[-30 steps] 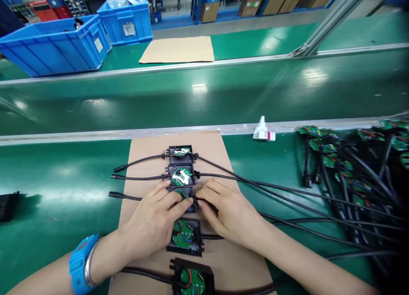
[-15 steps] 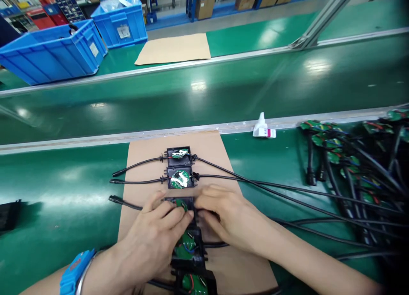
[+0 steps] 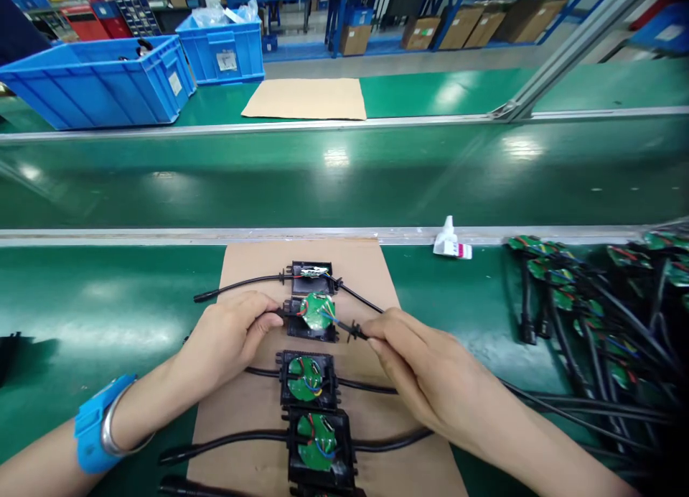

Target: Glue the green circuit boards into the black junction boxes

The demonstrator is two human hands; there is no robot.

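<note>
My left hand (image 3: 229, 333) pinches the short black cable just left of the second black plastic housing (image 3: 312, 333) from the far end. On the other side, my right hand (image 3: 414, 357) grips the longer black cable behind its strain relief (image 3: 352, 330). Between them a round green circuit board (image 3: 317, 312) with red and blue wires sits tilted over that housing. Beyond it lies the farthest housing (image 3: 312, 283), its board on edge. Closer to me, a third housing (image 3: 285, 400) and a fourth housing (image 3: 295, 475) hold boards lying flat, with cables leaving both sides.
A cardboard sheet (image 3: 377, 267) lies under the housings on the green bench. At right is a heap of cabled boards (image 3: 586, 303). A small white bottle (image 3: 448, 240) lies by the bench rail. Blue bins (image 3: 123, 87) stand across at the far left.
Both hands have moved from the third housing to the cables of the second. Its board, earlier white-patched side up, now shows its green wired side. The view has tilted upward.
</note>
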